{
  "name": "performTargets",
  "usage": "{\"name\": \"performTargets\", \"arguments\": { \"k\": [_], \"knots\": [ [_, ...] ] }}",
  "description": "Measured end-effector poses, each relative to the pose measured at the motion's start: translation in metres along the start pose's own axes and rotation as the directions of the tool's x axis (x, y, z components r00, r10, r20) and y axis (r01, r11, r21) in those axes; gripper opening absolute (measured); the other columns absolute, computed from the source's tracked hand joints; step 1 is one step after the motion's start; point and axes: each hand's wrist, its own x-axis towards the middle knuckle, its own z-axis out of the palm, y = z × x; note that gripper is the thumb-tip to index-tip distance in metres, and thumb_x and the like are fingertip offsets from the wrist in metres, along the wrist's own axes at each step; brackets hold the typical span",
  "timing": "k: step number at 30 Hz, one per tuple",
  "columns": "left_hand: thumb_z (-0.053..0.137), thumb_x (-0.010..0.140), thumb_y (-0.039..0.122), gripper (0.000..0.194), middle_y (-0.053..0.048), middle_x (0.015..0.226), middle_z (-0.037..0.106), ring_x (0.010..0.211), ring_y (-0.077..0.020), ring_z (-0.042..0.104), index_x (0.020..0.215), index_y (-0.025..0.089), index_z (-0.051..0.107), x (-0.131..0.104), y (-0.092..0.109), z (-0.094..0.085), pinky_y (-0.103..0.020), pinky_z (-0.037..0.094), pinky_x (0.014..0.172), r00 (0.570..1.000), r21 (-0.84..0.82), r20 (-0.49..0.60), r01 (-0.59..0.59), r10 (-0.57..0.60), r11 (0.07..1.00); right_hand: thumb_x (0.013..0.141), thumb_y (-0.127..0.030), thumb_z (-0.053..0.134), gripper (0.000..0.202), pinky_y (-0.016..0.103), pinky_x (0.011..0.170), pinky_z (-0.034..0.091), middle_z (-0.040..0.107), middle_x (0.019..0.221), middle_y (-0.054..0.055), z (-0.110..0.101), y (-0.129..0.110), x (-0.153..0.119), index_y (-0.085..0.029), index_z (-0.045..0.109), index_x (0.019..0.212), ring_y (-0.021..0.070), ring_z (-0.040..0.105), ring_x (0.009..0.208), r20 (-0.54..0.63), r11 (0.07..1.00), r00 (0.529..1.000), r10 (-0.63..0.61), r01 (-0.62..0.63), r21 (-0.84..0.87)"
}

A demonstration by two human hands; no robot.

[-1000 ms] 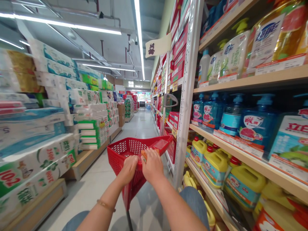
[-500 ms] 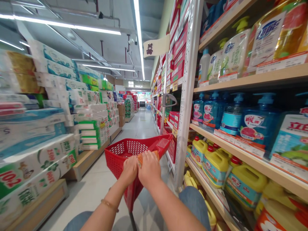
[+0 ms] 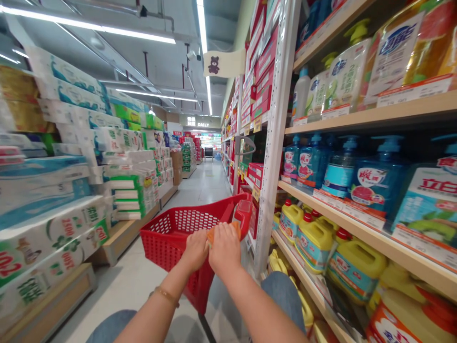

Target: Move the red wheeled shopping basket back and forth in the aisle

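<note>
A red shopping cart with a perforated basket stands right in front of me, angled in the aisle. My right hand is closed over an orange cloth on the cart's handle area, where only edges of the cloth show around the fingers. Just to its left, my left hand has its fingers curled at the handle beside the cloth, nearly touching the right hand. Most of the handle is hidden under both hands. Past my right hand, the red end of the handle sticks out.
Close on the right, a shelf unit holds blue pump bottles and yellow jugs. Stacked tissue packs line the left on low wooden platforms. Between them the tiled aisle floor runs back toward a DAILY sign.
The cart's basket has swung left and its handle end looks more upright. Both hands have shifted slightly right in view with the cloth. The shelves have slid a little left.
</note>
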Motion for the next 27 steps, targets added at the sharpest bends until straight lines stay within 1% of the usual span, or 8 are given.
{"name": "performTargets", "arguments": {
  "k": [3, 8, 12, 15, 18, 21, 23, 27],
  "knots": [
    [0.024, 0.096, 0.035, 0.036, -0.007, 0.11, 0.062, 0.105, -0.0206, 0.054, 0.107, 0.022, 0.055, -0.002, -0.011, -0.001, -0.038, 0.038, 0.094, 0.999, -0.03, 0.025, -0.031, 0.032, 0.999, 0.087, -0.025, 0.049, 0.051, 0.041, 0.115, 0.021, 0.051, 0.137, 0.02, 0.004, 0.005, -0.006, -0.001, 0.051, 0.132, 0.0279, 0.04, 0.132, -0.006, 0.998, 0.998, -0.063, 0.063, 0.025],
    [0.018, 0.098, 0.043, 0.042, -0.003, 0.094, 0.063, 0.093, -0.0194, 0.056, 0.091, 0.022, 0.054, -0.007, -0.036, 0.011, -0.036, 0.038, 0.088, 0.999, -0.007, 0.024, 0.046, -0.046, 0.999, 0.086, -0.026, 0.05, 0.048, 0.041, 0.115, 0.022, 0.055, 0.134, 0.017, 0.001, 0.031, -0.004, -0.005, 0.056, 0.129, 0.0275, 0.044, 0.129, -0.083, 1.0, 0.996, 0.015, -0.014, 0.017],
    [0.017, 0.098, 0.041, 0.042, -0.003, 0.092, 0.062, 0.092, -0.0196, 0.055, 0.091, 0.023, 0.054, -0.006, -0.027, 0.024, -0.036, 0.036, 0.087, 0.997, 0.017, -0.037, 0.066, -0.065, 0.998, 0.083, -0.019, 0.049, 0.052, 0.043, 0.115, 0.02, 0.05, 0.137, 0.021, 0.01, 0.03, -0.004, 0.0, 0.051, 0.132, 0.0301, 0.04, 0.132, -0.069, 0.996, 0.995, 0.069, -0.073, -0.06],
    [0.016, 0.098, 0.043, 0.045, -0.003, 0.091, 0.063, 0.091, -0.0194, 0.056, 0.091, 0.023, 0.055, -0.006, -0.021, 0.025, -0.034, 0.037, 0.084, 0.999, -0.01, -0.004, 0.033, -0.033, 0.999, 0.085, -0.019, 0.048, 0.052, 0.042, 0.115, 0.02, 0.048, 0.14, 0.019, 0.02, 0.028, -0.008, 0.0, 0.049, 0.134, 0.0291, 0.037, 0.134, -0.016, 0.999, 1.0, -0.01, 0.009, -0.052],
    [0.016, 0.098, 0.043, 0.047, -0.004, 0.089, 0.064, 0.089, -0.0191, 0.058, 0.086, 0.022, 0.056, -0.011, -0.036, 0.02, -0.032, 0.038, 0.081, 0.999, -0.012, 0.038, 0.028, -0.027, 1.0, 0.087, -0.023, 0.049, 0.05, 0.04, 0.115, 0.02, 0.05, 0.14, 0.015, 0.021, 0.037, -0.008, -0.006, 0.051, 0.134, 0.0269, 0.039, 0.133, -0.015, 0.997, 0.997, -0.079, 0.078, -0.021],
    [0.023, 0.098, 0.045, 0.045, -0.005, 0.089, 0.066, 0.09, -0.0197, 0.059, 0.083, 0.021, 0.057, -0.018, -0.059, 0.017, -0.032, 0.038, 0.08, 0.994, 0.067, 0.054, 0.087, -0.091, 0.994, 0.087, -0.024, 0.05, 0.047, 0.04, 0.114, 0.022, 0.054, 0.136, 0.016, 0.014, 0.053, -0.002, -0.006, 0.055, 0.13, 0.027, 0.043, 0.13, -0.055, 0.999, 0.998, -0.027, 0.025, -0.04],
    [0.024, 0.097, 0.046, 0.045, -0.006, 0.089, 0.068, 0.091, -0.0205, 0.06, 0.082, 0.02, 0.058, -0.021, -0.066, 0.016, -0.031, 0.037, 0.079, 0.989, 0.122, 0.067, 0.125, -0.134, 0.985, 0.086, -0.023, 0.051, 0.046, 0.041, 0.114, 0.022, 0.054, 0.134, 0.019, 0.012, 0.06, 0.002, -0.004, 0.056, 0.128, 0.0282, 0.044, 0.129, -0.085, 0.996, 0.995, 0.042, -0.048, -0.073],
    [0.022, 0.098, 0.045, 0.047, -0.008, 0.092, 0.069, 0.093, -0.0227, 0.061, 0.085, 0.019, 0.059, -0.022, -0.051, 0.02, -0.032, 0.037, 0.076, 0.981, 0.205, 0.066, 0.165, -0.182, 0.965, 0.086, -0.021, 0.051, 0.048, 0.043, 0.114, 0.021, 0.051, 0.137, 0.021, 0.03, 0.048, 0.004, -0.001, 0.053, 0.13, 0.0295, 0.041, 0.132, -0.091, 0.988, 0.989, 0.119, -0.126, -0.084]
  ]
}}
